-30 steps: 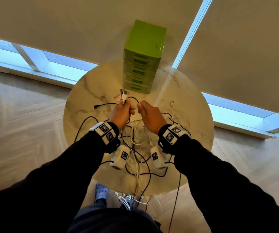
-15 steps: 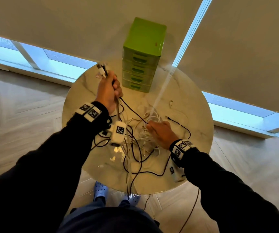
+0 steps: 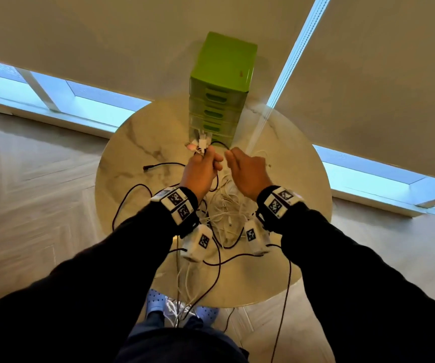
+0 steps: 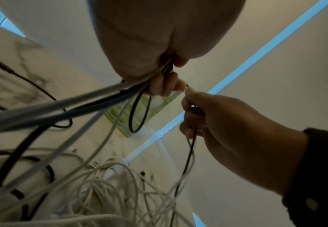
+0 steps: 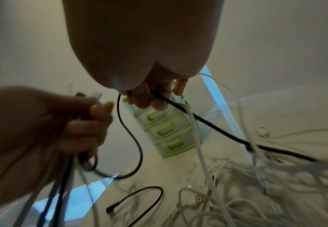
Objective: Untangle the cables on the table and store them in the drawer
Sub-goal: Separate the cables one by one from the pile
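A tangle of white and black cables (image 3: 225,214) lies on the round marble table (image 3: 137,142). My left hand (image 3: 206,163) grips a bundle of cable ends, whose plugs (image 3: 202,144) stick up above the fist. Close to its right, my right hand (image 3: 240,163) holds a black cable (image 5: 207,122) together with a white one (image 5: 196,135). In the left wrist view that right hand (image 4: 194,110) pinches the thin black cable (image 4: 192,144). The green drawer unit (image 3: 224,74) stands just beyond both hands, all drawers closed.
A loose black cable with a plug (image 3: 158,166) lies left of the hands. Several cables hang over the near table edge (image 3: 211,286) toward my feet. Roller blinds and low windows surround the table.
Half a second ago my left hand was raised up and to the left and my right hand rested on the tangle. Both hands have now come together in front of the drawers.
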`<state>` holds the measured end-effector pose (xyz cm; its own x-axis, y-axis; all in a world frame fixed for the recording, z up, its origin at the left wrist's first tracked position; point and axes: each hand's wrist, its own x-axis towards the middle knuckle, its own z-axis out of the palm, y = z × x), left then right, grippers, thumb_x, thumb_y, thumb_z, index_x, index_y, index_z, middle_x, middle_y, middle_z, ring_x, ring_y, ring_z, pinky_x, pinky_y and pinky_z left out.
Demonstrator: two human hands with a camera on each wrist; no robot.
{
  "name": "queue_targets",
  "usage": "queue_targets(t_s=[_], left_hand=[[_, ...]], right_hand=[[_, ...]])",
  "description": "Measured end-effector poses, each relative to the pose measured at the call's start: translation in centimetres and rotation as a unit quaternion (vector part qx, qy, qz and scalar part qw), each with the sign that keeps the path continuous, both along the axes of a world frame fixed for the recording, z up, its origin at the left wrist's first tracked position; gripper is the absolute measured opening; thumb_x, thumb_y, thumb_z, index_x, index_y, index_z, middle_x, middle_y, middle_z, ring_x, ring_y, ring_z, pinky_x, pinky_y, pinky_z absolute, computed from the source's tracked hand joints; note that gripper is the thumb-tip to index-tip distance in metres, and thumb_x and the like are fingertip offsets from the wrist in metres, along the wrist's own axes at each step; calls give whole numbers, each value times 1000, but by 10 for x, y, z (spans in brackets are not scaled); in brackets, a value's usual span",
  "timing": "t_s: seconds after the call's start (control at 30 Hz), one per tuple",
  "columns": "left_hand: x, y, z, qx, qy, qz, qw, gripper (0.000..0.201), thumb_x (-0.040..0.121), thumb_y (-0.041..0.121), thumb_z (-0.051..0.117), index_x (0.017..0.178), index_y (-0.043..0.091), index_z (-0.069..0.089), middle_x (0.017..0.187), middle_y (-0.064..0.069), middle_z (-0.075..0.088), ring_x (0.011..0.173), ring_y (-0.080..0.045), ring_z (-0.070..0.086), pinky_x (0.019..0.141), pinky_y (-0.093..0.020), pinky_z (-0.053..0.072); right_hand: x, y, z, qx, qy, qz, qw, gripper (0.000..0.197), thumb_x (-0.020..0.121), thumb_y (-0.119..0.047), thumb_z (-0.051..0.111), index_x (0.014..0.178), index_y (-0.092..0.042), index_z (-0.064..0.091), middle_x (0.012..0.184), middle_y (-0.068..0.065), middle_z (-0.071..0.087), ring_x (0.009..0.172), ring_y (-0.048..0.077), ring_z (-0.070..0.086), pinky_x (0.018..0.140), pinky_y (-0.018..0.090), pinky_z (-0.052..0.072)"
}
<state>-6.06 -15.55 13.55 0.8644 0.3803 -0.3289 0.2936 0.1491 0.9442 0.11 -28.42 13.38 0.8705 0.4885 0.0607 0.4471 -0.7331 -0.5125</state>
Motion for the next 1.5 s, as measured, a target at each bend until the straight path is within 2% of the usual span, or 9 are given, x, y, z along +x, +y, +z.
queue_targets(t_s=[0.17, 0.37, 0.57, 0.7, 0.83, 0.93, 1.27, 1.4, 1.5], left_hand=[[10, 3, 1, -29, 16, 21, 999, 43, 104, 45, 43, 83, 16, 69, 69, 0, 59, 56, -12, 47, 53, -26, 36], [19, 9, 15, -198, -44, 91, 975, 38, 109, 34, 34, 80, 15, 51, 61, 4, 49, 61, -11, 59, 62, -24, 43], [28, 70, 54, -229, -132, 150, 953, 36, 109, 36, 36, 79, 20, 47, 50, 10, 35, 39, -4, 28, 42, -20, 27], [25, 80, 59, -131, -133, 151, 971, 36, 109, 36, 37, 77, 21, 47, 49, 10, 32, 41, -5, 23, 44, -22, 19], [13, 36, 35, 16, -82, 27, 996, 37, 107, 38, 38, 75, 22, 49, 58, 8, 36, 50, -8, 29, 51, -28, 23], [5, 8, 11, 75, -16, -46, 996, 43, 93, 60, 43, 72, 27, 60, 62, 3, 48, 58, -20, 41, 62, -37, 35], [3, 3, 14, -105, 35, -43, 993, 43, 104, 45, 44, 70, 20, 51, 57, 3, 33, 49, -12, 25, 46, -26, 20], [7, 7, 25, -155, -8, 3, 988, 32, 105, 37, 48, 89, 15, 65, 61, 6, 40, 43, -5, 33, 42, -20, 26], [20, 23, 36, -150, -51, 71, 985, 24, 105, 28, 50, 90, 16, 63, 65, 6, 36, 41, -4, 29, 42, -20, 24]], right_hand=[[-24, 6, 6, -76, -8, 92, 993, 37, 108, -40, 23, 133, -26, 46, 79, -2, 69, 80, 23, 64, 89, 38, 21], [-36, -8, -13, -81, 69, 146, 984, 24, 107, -43, 23, 98, -28, 40, 71, 1, 59, 75, 31, 59, 96, 42, 29], [-26, -70, -40, -170, 180, 100, 964, 31, 105, -49, 20, 99, -29, 43, 83, 2, 63, 90, 31, 60, 96, 41, 24], [-6, -83, -36, -169, 127, -13, 977, 28, 106, -44, 23, 94, -28, 42, 75, 1, 63, 87, 29, 63, 77, 34, 17], [4, -42, -18, -114, 45, -34, 992, 40, 105, -47, 21, 101, -22, 52, 84, 8, 69, 88, 37, 65, 91, 43, 34], [-1, -8, 5, -20, -4, -19, 1000, 41, 106, -44, 26, 102, -17, 57, 83, 8, 69, 79, 39, 65, 77, 44, 46], [-37, 10, 33, -114, -130, 72, 982, 29, 108, -28, 31, 117, -10, 52, 70, 4, 65, 44, 17, 31, 67, 37, 40], [-43, -2, 31, -25, 22, 130, 991, 33, 108, -38, 28, 111, -13, 50, 72, 6, 60, 59, 26, 52, 58, 32, 33], [-44, -25, 21, 9, 130, 133, 982, 31, 107, -39, 30, 95, -18, 50, 74, -9, 58, 60, 2, 54, 59, 19, 36]])
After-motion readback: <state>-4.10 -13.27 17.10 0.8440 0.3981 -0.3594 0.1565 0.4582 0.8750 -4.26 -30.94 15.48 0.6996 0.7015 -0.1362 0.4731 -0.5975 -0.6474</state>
